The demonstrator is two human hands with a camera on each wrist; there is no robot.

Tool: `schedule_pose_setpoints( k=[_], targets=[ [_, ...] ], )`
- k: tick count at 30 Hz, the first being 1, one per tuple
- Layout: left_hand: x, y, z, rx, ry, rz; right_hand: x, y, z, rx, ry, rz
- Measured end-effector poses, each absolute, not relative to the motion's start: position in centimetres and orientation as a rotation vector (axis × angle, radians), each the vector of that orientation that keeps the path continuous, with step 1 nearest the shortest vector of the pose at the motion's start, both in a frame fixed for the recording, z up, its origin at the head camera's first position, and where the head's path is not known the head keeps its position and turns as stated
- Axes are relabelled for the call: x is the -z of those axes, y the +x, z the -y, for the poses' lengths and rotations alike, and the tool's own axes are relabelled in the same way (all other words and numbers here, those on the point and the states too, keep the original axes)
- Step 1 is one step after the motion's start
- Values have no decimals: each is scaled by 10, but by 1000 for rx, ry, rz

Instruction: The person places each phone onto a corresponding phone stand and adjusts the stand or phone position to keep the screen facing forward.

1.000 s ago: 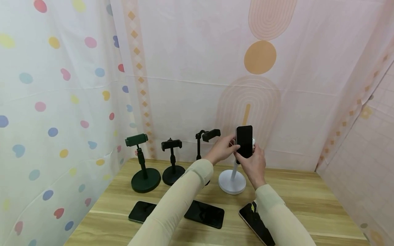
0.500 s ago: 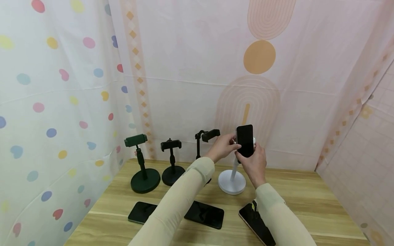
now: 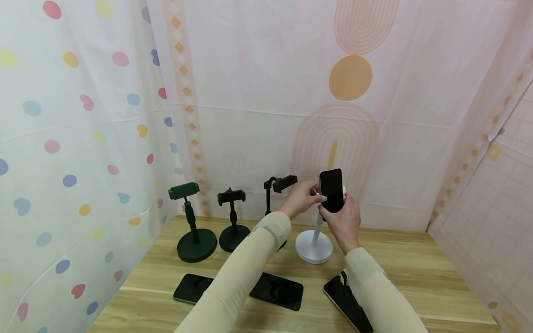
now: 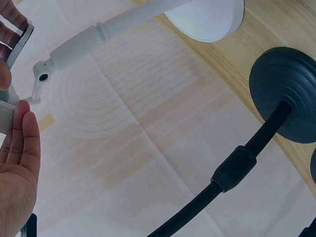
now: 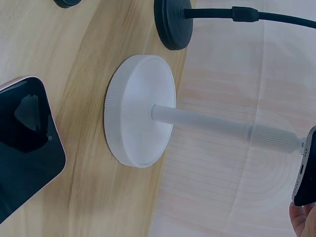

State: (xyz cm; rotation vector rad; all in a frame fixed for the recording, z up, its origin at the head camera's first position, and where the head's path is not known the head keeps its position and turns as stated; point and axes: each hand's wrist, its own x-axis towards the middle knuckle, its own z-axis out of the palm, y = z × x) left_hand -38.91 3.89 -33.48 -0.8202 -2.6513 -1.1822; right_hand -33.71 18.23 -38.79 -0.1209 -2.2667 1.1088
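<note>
A black-screened smartphone (image 3: 331,185) stands nearly upright at the top of a white phone stand (image 3: 313,247). My right hand (image 3: 345,224) grips the phone's lower part, thumb across its front. From the left, my left hand (image 3: 303,200) pinches the stand's white clamp (image 4: 6,116), its thumb at the phone's edge. The left wrist view shows this hand's fingers (image 4: 27,140) against the clamp. In the right wrist view only the phone's lower edge (image 5: 301,170) and a few fingertips show. The phone hides most of the clamp.
A green phone stand (image 3: 197,244), a small black stand (image 3: 233,237) and a gooseneck black stand (image 3: 285,183) line the table's back left. Three phones lie in front: left (image 3: 192,287), middle (image 3: 278,291) and right (image 3: 347,300), partly under the sleeves. Curtains hang behind.
Both hands and the phone stay almost in place at the top of the white stand. The head view has shifted very slightly.
</note>
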Motion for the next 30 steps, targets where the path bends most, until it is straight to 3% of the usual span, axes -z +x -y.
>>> schedule_pose_setpoints(
  k=[30],
  targets=[
    [334,-385,-38,1377,-841,2614,380,-341,-199,-1254,51,2358]
  ],
)
